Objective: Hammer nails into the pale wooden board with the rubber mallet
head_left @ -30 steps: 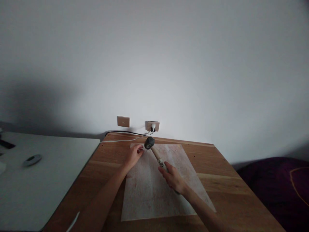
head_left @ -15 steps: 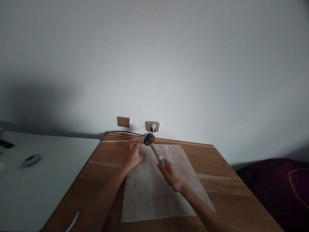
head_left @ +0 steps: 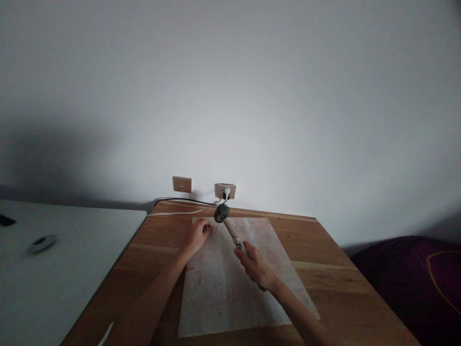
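Right hand (head_left: 256, 269): grip clenched round the lower end of the hammer (head_left: 230, 227) handle; the butt pokes out behind the palm.
Hammer: slanting up and away from the person, its dark head over the far edge of the pale sheet (head_left: 223, 288) and just beside the left fingertips. Whether the head touches the sheet cannot be told.
Left hand (head_left: 197, 235): resting on the sheet's far left part, fingertips drawn together. Anything pinched between them is too small to make out.
Change, left hand: half a second ago the fingers lay spread flat on the sheet. Now they are curled again, much as they were a second ago.
Change, hammer: the head sits slightly lower in the picture than half a second ago, but the view has also dipped, so the real drop is uncertain. The right grip has not moved along the handle.
Reading: a judgement only. The left hand has gone back to steadying one spot, with the head poised close by, so fingers and head are near each other.
Sheet: flat on the wooden tabletop (head_left: 324, 269), square to the person.
Surroundings: wall socket (head_left: 225, 191) with a plug in it, cables (head_left: 180, 201) along the far edge, and a white table (head_left: 72, 269) at left bearing a ring-shaped object (head_left: 39, 242).
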The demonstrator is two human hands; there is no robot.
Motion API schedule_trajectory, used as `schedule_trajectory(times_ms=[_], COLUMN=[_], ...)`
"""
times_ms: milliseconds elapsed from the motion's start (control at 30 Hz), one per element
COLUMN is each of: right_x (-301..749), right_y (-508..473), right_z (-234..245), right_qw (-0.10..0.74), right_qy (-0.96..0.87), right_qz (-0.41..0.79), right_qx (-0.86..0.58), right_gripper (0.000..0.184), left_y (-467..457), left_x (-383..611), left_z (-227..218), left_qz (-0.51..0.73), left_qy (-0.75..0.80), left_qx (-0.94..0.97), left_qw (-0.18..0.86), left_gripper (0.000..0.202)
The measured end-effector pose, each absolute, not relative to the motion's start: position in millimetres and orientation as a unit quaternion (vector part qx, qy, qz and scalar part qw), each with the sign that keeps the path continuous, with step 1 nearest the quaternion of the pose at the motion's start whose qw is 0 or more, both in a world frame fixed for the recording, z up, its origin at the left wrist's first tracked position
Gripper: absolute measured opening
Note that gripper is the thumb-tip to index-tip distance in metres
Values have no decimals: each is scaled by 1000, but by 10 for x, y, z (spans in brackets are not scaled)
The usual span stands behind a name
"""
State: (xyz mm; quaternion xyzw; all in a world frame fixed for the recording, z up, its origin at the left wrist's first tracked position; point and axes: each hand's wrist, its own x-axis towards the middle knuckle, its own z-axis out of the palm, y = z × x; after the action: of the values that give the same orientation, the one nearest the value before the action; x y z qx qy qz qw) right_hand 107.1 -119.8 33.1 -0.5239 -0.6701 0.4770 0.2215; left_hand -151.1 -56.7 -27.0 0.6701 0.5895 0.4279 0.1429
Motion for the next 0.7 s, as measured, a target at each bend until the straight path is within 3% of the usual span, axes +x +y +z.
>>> schedule_trajectory(times_ms=[233,367,433,600,700], right_x=[1047,945,893,862,943], right_y=[-1238,-1246,-1241,-1255,-1289], right_z=[369,448,443,328,283], right_qw=[216,231,236,226,232], right_qy=[-655,-673,-682,-677,-664], right_qz=[503,488,476,478,491], right_qx=[-520,-505,-502,-512,-515], right_gripper=[43,35,31,36,38], left_y=[-588,-583,-575,-575,-582], left_x=[-1521,-1515,-1511,-1514,-1525], left_z=[-258,-315,-338,-340,-321], left_qz=[418,438,453,452,456], left_qy=[564,592,598,604,592], left_qx=[694,664,649,644,654], left_qw=[159,130,128,127,116], left_gripper=[8,53,61,50,26])
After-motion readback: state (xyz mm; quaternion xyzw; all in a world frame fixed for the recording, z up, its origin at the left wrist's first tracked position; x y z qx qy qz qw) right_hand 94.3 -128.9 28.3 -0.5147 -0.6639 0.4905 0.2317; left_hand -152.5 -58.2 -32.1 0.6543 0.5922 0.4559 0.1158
